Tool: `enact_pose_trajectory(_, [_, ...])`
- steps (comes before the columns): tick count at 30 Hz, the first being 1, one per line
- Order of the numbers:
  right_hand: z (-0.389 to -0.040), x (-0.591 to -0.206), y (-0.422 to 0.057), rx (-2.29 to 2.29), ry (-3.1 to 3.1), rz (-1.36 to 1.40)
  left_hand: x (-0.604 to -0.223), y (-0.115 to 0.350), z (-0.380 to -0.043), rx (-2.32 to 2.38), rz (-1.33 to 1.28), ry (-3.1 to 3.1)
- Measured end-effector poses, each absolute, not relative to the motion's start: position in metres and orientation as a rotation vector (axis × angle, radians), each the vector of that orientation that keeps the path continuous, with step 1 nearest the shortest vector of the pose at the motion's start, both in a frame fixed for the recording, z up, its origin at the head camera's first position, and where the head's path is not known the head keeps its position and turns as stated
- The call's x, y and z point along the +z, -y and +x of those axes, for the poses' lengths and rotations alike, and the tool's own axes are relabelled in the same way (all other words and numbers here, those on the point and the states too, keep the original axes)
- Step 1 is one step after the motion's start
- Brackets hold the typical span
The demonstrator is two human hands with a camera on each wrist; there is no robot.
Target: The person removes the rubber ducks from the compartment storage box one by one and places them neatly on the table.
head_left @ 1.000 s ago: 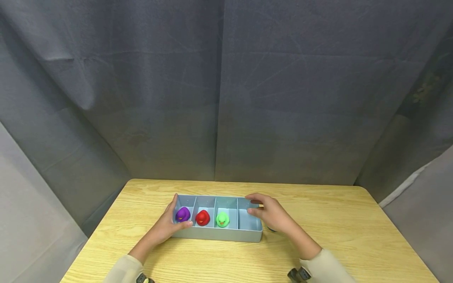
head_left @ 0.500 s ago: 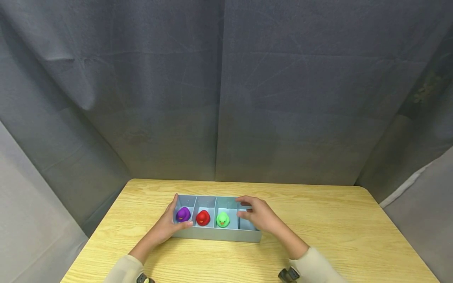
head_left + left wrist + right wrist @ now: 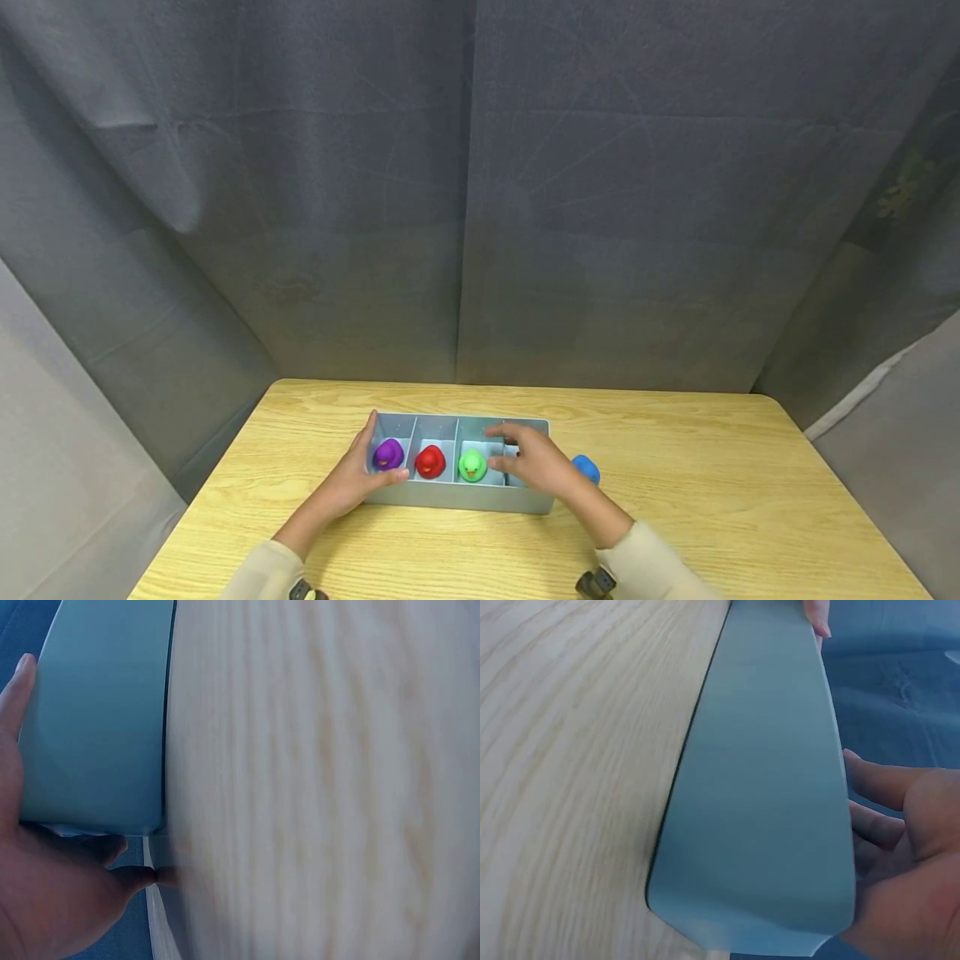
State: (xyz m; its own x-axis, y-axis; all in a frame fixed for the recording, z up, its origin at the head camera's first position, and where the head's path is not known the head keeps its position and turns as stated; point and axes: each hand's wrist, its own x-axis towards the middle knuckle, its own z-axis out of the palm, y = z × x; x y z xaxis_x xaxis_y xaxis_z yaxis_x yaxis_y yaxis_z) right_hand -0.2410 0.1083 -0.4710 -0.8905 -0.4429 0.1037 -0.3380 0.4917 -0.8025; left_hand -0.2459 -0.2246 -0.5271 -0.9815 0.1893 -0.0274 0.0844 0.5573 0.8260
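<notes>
A grey-blue box (image 3: 459, 497) with a row of compartments lies lengthwise on the table. From the left, its compartments hold a purple rubber duck (image 3: 388, 454), a red rubber duck (image 3: 430, 462) and a green rubber duck (image 3: 472, 466). My left hand (image 3: 347, 479) grips the box's left end, thumb along the front rim and fingers round the side. Over the right part of the box hovers my right hand (image 3: 538, 462), thumb and forefinger spread apart beside the green duck, holding nothing. It covers most of the rightmost compartment.
Just right of the box, partly behind my right wrist, sits a blue rubber duck (image 3: 586, 468) on the wooden table (image 3: 712, 492). Grey curtains (image 3: 480, 250) hang behind the table and on both sides.
My right hand has shifted left over the box, from the rightmost compartment to beside the green duck. This uncovers the blue duck. The left hand stays in place.
</notes>
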Motion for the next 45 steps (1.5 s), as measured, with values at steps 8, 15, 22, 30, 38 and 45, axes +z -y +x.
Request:
enact_pose_trajectory(8, [-0.243, -0.481, -0.100, -1.293, -2.644, -0.695, -0.527, 0.224, -0.246, 1.405, 0.226, -2.671])
enact_pose_trajectory(15, [-0.242, -0.487, -0.090, -1.243, -2.685, -0.700, -0.527, 0.225, -0.246, 1.395, 0.228, -2.671])
enact_pose_trajectory(22, [-0.243, -0.489, -0.084, -1.175, -2.740, -0.683, -0.529, 0.225, -0.245, 1.399, 0.217, -2.676])
enact_pose_trajectory(30, [-0.245, -0.495, -0.080, -1.124, -2.803, -0.671, -0.528, 0.225, -0.247, 1.395, 0.232, -2.671])
enact_pose_trajectory(38, [-0.245, -0.497, -0.074, -1.088, -2.846, -0.568, -0.531, 0.228, -0.248, 1.401, 0.229, -2.670])
enact_pose_trajectory(45, [-0.243, -0.494, -0.075, -1.056, -2.882, -0.557, -0.528, 0.226, -0.247, 1.382, 0.229, -2.681])
